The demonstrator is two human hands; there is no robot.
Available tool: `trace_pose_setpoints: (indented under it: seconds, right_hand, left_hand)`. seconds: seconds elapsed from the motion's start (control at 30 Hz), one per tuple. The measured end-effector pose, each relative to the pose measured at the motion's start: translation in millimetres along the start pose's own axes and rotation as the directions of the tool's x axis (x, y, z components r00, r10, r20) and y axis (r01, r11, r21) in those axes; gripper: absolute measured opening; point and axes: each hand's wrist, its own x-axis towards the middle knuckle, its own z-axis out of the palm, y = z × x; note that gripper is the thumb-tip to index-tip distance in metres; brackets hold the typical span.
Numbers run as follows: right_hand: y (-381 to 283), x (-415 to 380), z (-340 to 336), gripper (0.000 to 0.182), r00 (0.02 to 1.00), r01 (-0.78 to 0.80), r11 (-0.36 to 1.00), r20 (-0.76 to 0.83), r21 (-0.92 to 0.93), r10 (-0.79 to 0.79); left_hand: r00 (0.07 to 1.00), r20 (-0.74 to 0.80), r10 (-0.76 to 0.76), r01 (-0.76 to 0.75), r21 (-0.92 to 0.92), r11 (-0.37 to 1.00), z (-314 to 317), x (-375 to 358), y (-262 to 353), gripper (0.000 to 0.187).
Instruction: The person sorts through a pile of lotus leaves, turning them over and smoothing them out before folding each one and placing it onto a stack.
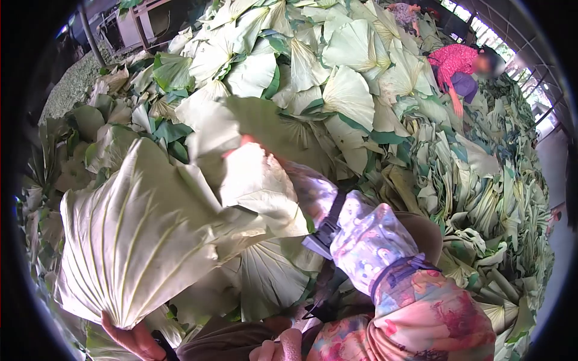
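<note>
My left hand is closed on the stem end of a large, pale, folded lotus leaf, whose ribs fan upward from my fingers. Farther up, my right hand shows only as blurred fingertips at the top edge of another pale lotus leaf, apparently gripping it. That leaf hides most of the hand. My right forearm, in a patterned sleeve cover, reaches across from the lower right. More folded leaves lie beneath, between my two hands.
A high heap of lotus leaves rises ahead and spreads to both sides. Bundled leaves are packed on the right. A co-worker in a red top bends over the heap at upper right. A metal pole stands at upper left.
</note>
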Motion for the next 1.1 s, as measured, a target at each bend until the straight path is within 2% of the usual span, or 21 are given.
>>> trace_pose_setpoints:
  seconds: [0.07, 0.1, 0.13, 0.23, 0.27, 0.3, 0.33, 0.37, 0.47, 0.5, 0.53, 0.57, 0.6, 0.67, 0.73, 0.8, 0.87, 0.93, 1.0, 1.07, 1.1]
  right_hand:
    - [5, -9, 4, 0.041, 0.985, -0.092, 0.98, 0.163, 0.175, 0.063]
    - [7, -11, 5, 0.041, 0.964, -0.152, 0.955, 0.25, 0.254, 0.087]
    - [10, -11, 6, 0.041, 0.935, -0.222, 0.919, 0.34, 0.326, 0.105]
    - [17, 10, -25, 0.039, 0.927, -0.184, 0.949, 0.367, 0.255, 0.081]
    - [22, 23, -30, 0.039, 0.919, -0.183, 0.954, 0.387, 0.236, 0.08]
    - [26, 33, -29, 0.04, 0.933, -0.122, 0.969, 0.359, 0.216, 0.038]
    - [31, 42, -28, 0.041, 0.945, -0.062, 0.979, 0.328, 0.194, -0.006]
    - [35, 49, -29, 0.043, 0.955, 0.0, 0.986, 0.293, 0.17, -0.05]
    - [22, 61, -56, 0.05, 0.964, 0.201, 0.978, 0.164, 0.062, -0.209]
    - [25, 84, -145, 0.054, 0.961, 0.264, 0.859, 0.046, -0.439, -0.272]
    - [4, 110, -229, 0.04, 0.925, 0.001, 0.491, -0.185, -0.871, -0.331]
    - [-4, 83, -231, 0.039, 0.77, -0.265, 0.432, -0.459, -0.862, -0.443]
    - [-11, 61, -264, 0.036, 0.717, -0.138, 0.744, -0.585, -0.654, -0.38]
    - [-26, 43, -256, 0.031, 0.546, -0.351, 0.717, -0.754, -0.603, -0.366]
    - [-25, 44, -249, 0.031, 0.586, -0.4, 0.578, -0.683, -0.712, -0.436]
    - [-9, 59, -254, 0.028, 0.736, -0.293, 0.53, -0.542, -0.796, -0.407]
    - [22, 83, -258, 0.032, 0.877, -0.11, 0.283, -0.227, -0.953, -0.424]
    - [55, 91, -193, 0.041, 0.94, -0.092, 0.163, -0.14, -0.982, -0.312]
    - [96, 104, -176, 0.054, 0.955, 0.093, -0.253, 0.158, -0.963, -0.25]
    - [127, 104, -144, 0.068, 0.946, 0.211, -0.425, 0.294, -0.88, -0.139]
    - [142, 109, -144, 0.066, 0.949, 0.211, -0.551, 0.303, -0.808, -0.082]
  left_hand:
    - [0.98, -0.148, 0.134, -0.128, 0.046, 0.991, 9, -12, 11, 0.046]
    - [0.987, -0.095, 0.13, -0.132, -0.019, 0.991, 4, -14, 18, 0.047]
    - [0.984, -0.106, 0.145, -0.15, -0.036, 0.988, -2, -14, 26, 0.047]
    - [0.956, -0.19, 0.222, -0.244, -0.102, 0.964, -15, -19, 48, 0.049]
    - [0.912, 0.405, 0.068, -0.015, -0.132, 0.991, -66, -6, 69, 0.049]
    - [0.975, 0.131, 0.181, -0.158, -0.169, 0.973, -53, -13, 71, 0.052]
    - [0.948, -0.155, 0.278, -0.303, -0.172, 0.937, -39, -18, 72, 0.055]
    - [0.959, -0.059, 0.278, -0.284, -0.171, 0.943, -54, -17, 79, 0.055]
    - [0.949, -0.029, 0.314, -0.314, -0.186, 0.931, -64, -18, 88, 0.056]
    - [0.947, -0.011, 0.32, -0.313, -0.237, 0.92, -75, -15, 94, 0.056]
    - [0.95, 0.1, 0.296, -0.264, -0.247, 0.932, -88, -12, 100, 0.047]
    - [0.945, 0.116, 0.306, -0.276, -0.22, 0.936, -95, -9, 102, 0.047]
    - [0.938, 0.134, 0.319, -0.291, -0.194, 0.937, -100, -6, 104, 0.046]
    - [0.932, 0.116, 0.342, -0.328, -0.127, 0.936, -106, -2, 106, 0.045]
    - [0.931, 0.088, 0.355, -0.35, -0.068, 0.934, -113, 1, 106, 0.045]
    - [0.935, 0.059, 0.349, -0.348, -0.028, 0.937, -116, 4, 106, 0.043]
    - [0.941, 0.04, 0.335, -0.335, -0.004, 0.942, -114, 4, 103, 0.042]
    - [0.948, 0.044, 0.316, -0.315, -0.026, 0.949, -92, -2, 90, 0.041]
    - [0.951, -0.001, 0.308, -0.308, -0.013, 0.951, -77, -5, 83, 0.044]
    - [0.947, -0.056, 0.315, -0.314, 0.034, 0.949, -63, -6, 75, 0.05]
    - [0.953, -0.085, 0.291, -0.287, 0.061, 0.956, -57, -7, 69, 0.046]
